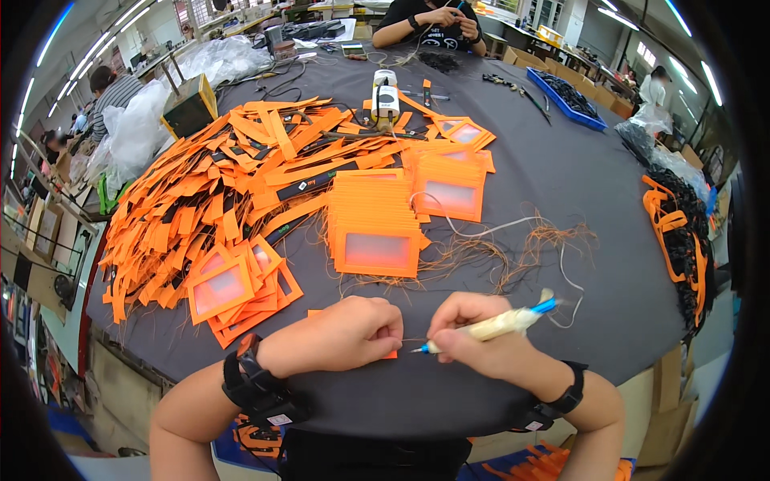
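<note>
My left hand [353,333] is closed near the table's front edge, its fingers pinched on an orange piece [391,354] that lies mostly hidden beneath it. A thin thread seems to stretch from those fingers toward my right hand [473,333]. That hand is closed around a pen-shaped tool [499,325] wrapped in cream tape, blue at both ends, its fine tip pointing left at the thread. Just ahead stands a neat stack of orange-framed clear window pouches [377,250], with another stack [453,196] behind it. Looser pouches [220,290] lie left of my left hand.
A large heap of orange and black straps [192,200] covers the left side. Thread scraps [513,256] and a white cord [473,234] lie ahead of my right hand. Farther off are a white power adapter [386,100], a blue tray [565,98] and a co-worker [433,24].
</note>
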Motion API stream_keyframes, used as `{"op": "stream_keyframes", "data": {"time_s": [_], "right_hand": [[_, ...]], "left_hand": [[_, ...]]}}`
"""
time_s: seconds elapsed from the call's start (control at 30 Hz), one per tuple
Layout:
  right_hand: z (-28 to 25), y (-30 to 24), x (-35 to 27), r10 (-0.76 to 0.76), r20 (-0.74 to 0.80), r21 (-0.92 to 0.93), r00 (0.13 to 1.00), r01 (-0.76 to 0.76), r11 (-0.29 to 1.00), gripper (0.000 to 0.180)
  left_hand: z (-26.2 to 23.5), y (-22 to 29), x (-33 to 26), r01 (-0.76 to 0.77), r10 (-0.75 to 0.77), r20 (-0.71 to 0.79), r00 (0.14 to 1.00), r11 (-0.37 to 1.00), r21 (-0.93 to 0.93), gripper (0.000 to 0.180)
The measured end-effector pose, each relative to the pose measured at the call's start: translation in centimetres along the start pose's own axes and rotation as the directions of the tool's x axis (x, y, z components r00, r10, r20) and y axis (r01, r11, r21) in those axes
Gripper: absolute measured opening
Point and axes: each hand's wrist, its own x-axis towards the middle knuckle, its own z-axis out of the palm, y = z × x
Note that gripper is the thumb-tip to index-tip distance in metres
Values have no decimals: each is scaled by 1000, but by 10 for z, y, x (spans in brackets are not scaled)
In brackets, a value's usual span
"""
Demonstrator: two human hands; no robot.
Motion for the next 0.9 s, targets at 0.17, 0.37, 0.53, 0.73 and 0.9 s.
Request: {"op": "stream_keyframes", "data": {"time_s": [0.17,0.37,0.53,0.73,0.9], "right_hand": [[14,30,1,22,-48,20,999,-21,1000,12],[11,35,4,-33,-54,-202,998,22,979,14],[12,27,5,-90,9,-325,996,88,942,15],[14,24,7,-95,46,-368,994,105,924,14],[13,27,8,-122,58,-399,991,135,907,14]], "left_hand": [[-2,-9,-4,61,-50,53,997,974,-218,10],[-2,-13,-4,70,-57,55,997,961,-267,11],[-3,-12,-4,85,-75,47,996,959,-269,11],[-2,-14,-3,82,-74,39,997,956,-280,10],[-1,-15,-3,87,-80,36,996,957,-276,10]]}}
